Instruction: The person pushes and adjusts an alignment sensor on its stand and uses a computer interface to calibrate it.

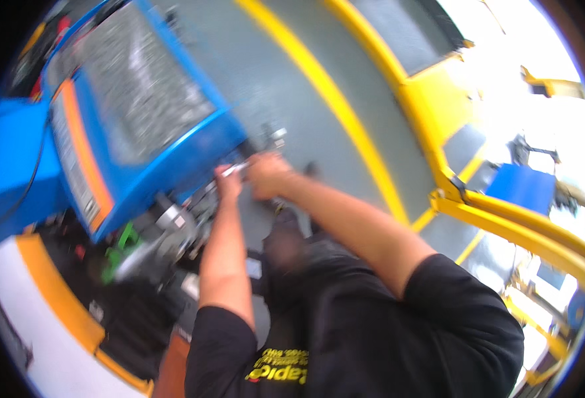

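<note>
My left hand [228,184] is closed, its fingers around one end of a slim silver metal piece [235,170]. Close on its right, my right hand [267,175] is also closed, at the other end of that same piece. Blur hides its exact kind. Both hands are beside the lower right corner of a blue machine [221,126], whose top carries a grey tray [140,86] under a clear, shiny cover. I cannot tell whether the metal piece touches the machine. Just beyond my right hand is a small silver fitting [276,136].
An orange stripe [83,149] runs along the machine's side. Below lie assorted metal parts [173,219] and a green piece [119,252], near a white and orange panel [60,292]. A yellow line [325,86] crosses the grey floor. Yellow framework [425,126] stands at right.
</note>
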The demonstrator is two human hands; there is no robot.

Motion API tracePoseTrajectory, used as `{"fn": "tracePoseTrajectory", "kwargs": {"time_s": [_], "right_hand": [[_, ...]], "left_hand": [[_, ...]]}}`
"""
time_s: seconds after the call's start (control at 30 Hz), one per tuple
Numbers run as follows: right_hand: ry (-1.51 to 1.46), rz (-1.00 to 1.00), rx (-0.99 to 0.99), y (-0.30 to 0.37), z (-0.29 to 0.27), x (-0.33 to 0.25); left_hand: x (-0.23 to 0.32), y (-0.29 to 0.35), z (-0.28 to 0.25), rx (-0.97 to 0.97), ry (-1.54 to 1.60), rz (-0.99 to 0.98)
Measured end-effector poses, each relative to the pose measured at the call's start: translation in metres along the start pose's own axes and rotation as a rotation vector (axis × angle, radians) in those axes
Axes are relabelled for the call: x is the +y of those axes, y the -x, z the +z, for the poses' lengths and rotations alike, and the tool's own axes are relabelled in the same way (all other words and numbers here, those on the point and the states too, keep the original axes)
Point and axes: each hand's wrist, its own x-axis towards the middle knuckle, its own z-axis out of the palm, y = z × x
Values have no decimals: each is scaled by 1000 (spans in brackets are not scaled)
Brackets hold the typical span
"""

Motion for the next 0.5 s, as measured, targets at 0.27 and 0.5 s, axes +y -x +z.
{"fn": "tracePoseTrajectory", "kwargs": {"time_s": [0.27, 0.5], "right_hand": [[-50, -57, -38, -2, -8, -18], [-70, 141, 191, -2, 5, -14]], "left_hand": [[-31, -8, -16, -118, 610, -321], [2, 11, -24, -27, 13, -156]]}}
